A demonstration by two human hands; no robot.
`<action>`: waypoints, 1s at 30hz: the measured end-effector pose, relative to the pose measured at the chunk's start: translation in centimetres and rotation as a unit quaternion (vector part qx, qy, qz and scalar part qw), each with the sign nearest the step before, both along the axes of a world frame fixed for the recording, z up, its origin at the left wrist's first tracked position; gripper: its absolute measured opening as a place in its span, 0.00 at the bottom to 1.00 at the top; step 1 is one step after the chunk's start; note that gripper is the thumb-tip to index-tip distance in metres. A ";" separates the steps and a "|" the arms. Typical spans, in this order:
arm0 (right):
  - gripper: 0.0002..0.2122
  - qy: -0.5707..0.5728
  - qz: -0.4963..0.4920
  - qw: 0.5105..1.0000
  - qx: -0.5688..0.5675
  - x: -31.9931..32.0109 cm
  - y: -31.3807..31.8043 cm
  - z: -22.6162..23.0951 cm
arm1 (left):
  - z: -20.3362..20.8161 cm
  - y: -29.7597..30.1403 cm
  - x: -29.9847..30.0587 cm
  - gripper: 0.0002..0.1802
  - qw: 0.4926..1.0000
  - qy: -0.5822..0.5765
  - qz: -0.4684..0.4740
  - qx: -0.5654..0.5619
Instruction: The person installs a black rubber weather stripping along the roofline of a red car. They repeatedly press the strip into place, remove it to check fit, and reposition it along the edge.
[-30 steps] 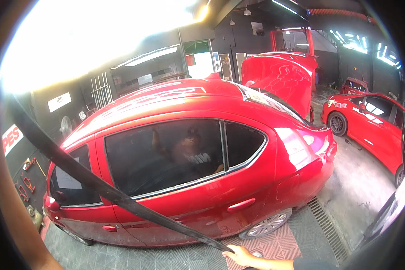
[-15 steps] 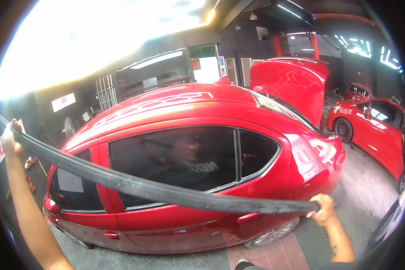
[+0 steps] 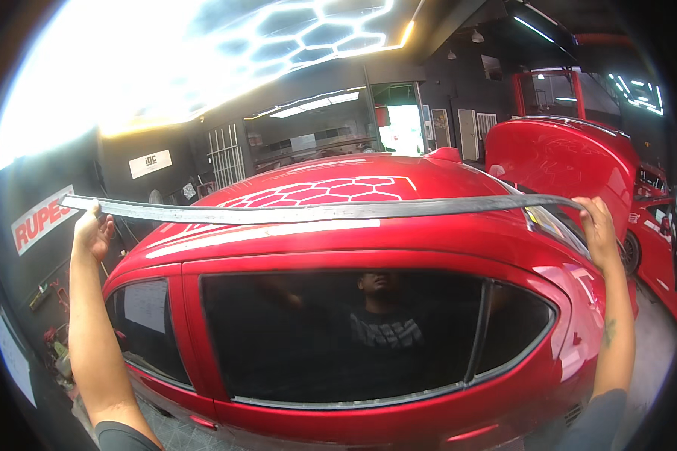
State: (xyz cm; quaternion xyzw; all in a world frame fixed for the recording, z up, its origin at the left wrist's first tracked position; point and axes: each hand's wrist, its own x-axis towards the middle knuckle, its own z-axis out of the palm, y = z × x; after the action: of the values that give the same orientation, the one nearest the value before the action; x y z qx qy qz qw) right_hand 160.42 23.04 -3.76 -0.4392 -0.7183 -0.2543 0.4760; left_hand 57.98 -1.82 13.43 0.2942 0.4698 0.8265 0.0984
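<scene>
A long, dark grey trim strip (image 3: 308, 213) stretches almost level across the view, in front of the roof of a red car (image 3: 353, 259). My left hand (image 3: 95, 234) grips it near its left end, fingers closed around the lower edge. At the opposite end, where the strip bends downward, my right hand (image 3: 597, 231) is closed on it with the arm raised. Whether the strip touches the roof I cannot tell. Below it is the car's dark rear side window (image 3: 338, 338), with a person's reflection in it.
A raised red hood (image 3: 557, 161) stands behind the car at the right, with another red car (image 3: 658, 248) beyond. Hexagonal ceiling lights (image 3: 308, 30) glare above. A dark wall with signs (image 3: 150, 163) runs along the left, and a bright doorway (image 3: 402, 128) opens at the back.
Both hands have risen, the right one most. The strip went from slanting across the car's side to nearly level before the roof. The view has tilted up and turned left.
</scene>
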 end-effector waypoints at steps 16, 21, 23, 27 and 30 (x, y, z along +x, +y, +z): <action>0.21 -0.063 0.043 0.979 -0.187 -16.1 9.3 3.5 | -10.5 20.8 -26.9 0.18 0.953 0.060 0.143 -0.260; 0.19 0.005 0.117 0.958 -0.262 -17.4 10.2 2.3 | -8.2 17.0 -30.7 0.23 0.903 0.177 0.279 -0.276; 0.20 -0.066 -0.005 0.972 -0.226 -17.4 7.6 3.5 | -9.5 23.3 -18.2 0.28 0.750 0.232 0.378 -0.491; 0.18 -0.009 0.087 0.972 -0.216 -18.8 8.7 3.1 | -4.1 19.2 -14.8 0.30 0.706 0.305 0.519 -0.373; 0.16 -0.002 0.165 0.967 -0.192 -21.3 8.1 3.3 | 0.1 22.7 0.2 0.18 0.771 0.502 0.358 -0.158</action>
State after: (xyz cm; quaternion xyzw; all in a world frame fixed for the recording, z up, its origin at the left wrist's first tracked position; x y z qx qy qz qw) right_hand 139.15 31.13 -0.44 -0.3977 -0.8169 -0.0304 0.4168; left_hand 58.21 20.89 13.56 0.4578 0.6478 0.4505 -0.4097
